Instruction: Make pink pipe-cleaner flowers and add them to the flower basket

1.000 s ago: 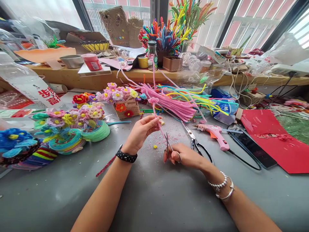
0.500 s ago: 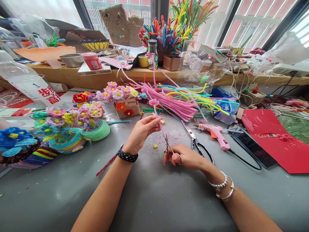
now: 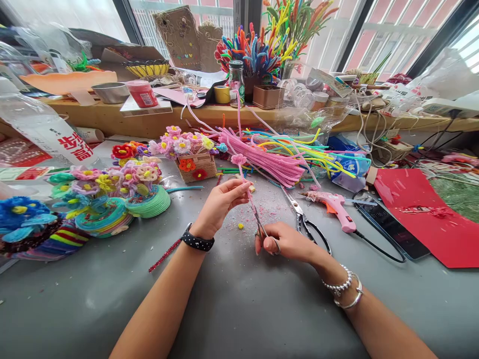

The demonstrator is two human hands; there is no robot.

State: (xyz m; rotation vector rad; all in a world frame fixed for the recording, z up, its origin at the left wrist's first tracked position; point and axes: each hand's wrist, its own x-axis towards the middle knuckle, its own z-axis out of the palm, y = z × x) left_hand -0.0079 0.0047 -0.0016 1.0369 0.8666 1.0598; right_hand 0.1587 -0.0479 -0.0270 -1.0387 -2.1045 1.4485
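Note:
My left hand (image 3: pixel 228 199) pinches the stem of a pink pipe-cleaner flower (image 3: pixel 238 159), whose head sticks up above the fingertips. Below the pinch, the stem's lower part runs down to the blades of small scissors (image 3: pixel 258 222). Those scissors are in my right hand (image 3: pixel 286 240), with thumb and fingers in the handle loops, and their blades lie nearly closed at the stem. A thick bundle of pink pipe cleaners (image 3: pixel 262 157) lies just beyond the hands. Larger black-handled scissors (image 3: pixel 300 212) rest to the right of my right hand.
A pink glue gun (image 3: pixel 337 207), a phone (image 3: pixel 396 229) and red sheet (image 3: pixel 430 239) lie on the right. On the left stand pipe-cleaner flower pots (image 3: pixel 147 199) and a woven flower basket (image 3: pixel 196 167). A sparkly red pipe cleaner (image 3: pixel 164 255) lies by my left wrist.
The scissor blades have drawn closer together on the stem, and my right hand's fingers have closed in the loops. My left hand and the flower have hardly moved.

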